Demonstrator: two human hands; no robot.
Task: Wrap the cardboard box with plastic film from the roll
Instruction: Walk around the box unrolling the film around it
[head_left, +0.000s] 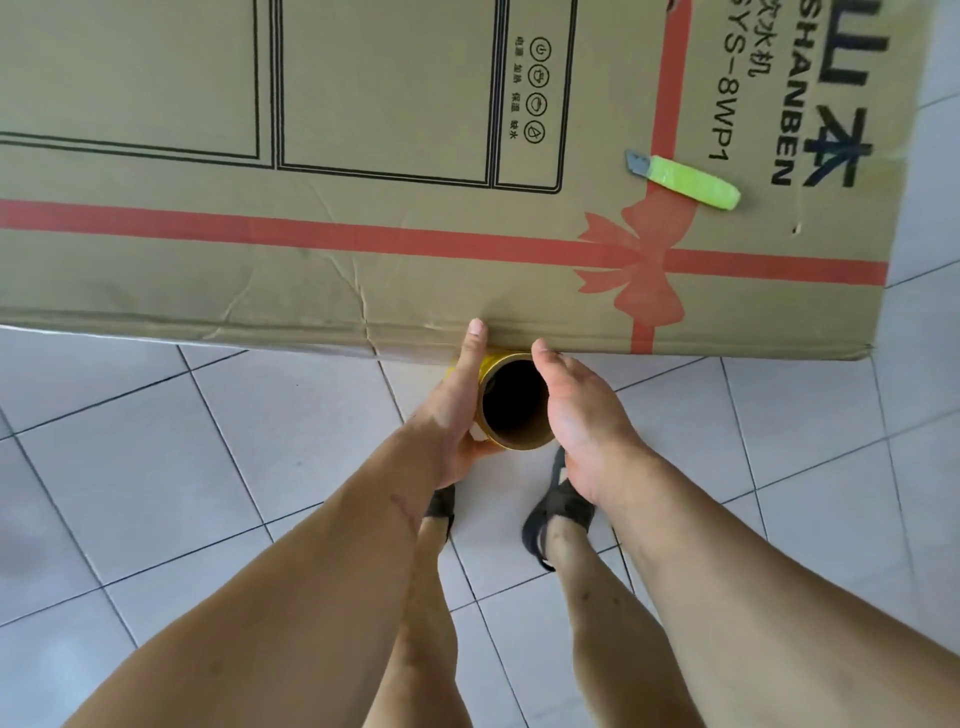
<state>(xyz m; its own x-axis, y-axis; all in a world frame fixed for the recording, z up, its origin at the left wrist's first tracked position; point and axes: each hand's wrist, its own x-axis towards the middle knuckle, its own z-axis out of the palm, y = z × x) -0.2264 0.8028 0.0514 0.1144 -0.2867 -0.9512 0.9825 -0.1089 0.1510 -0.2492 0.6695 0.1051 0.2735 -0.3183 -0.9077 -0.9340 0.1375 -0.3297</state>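
Note:
A large brown cardboard box with a printed red ribbon and black lettering fills the upper view. Just below its near edge I hold the film roll upright; I look straight down into its dark cardboard core, and a yellow rim shows at the top. My left hand grips the roll's left side, thumb pointing up against the box edge. My right hand wraps the roll's right side, thumb near the box edge. The fingers of both hands are hidden behind the roll.
A utility knife with a bright green handle lies on the box top, near the right end. White floor tiles spread below. My two feet in dark sandals stand close to the box.

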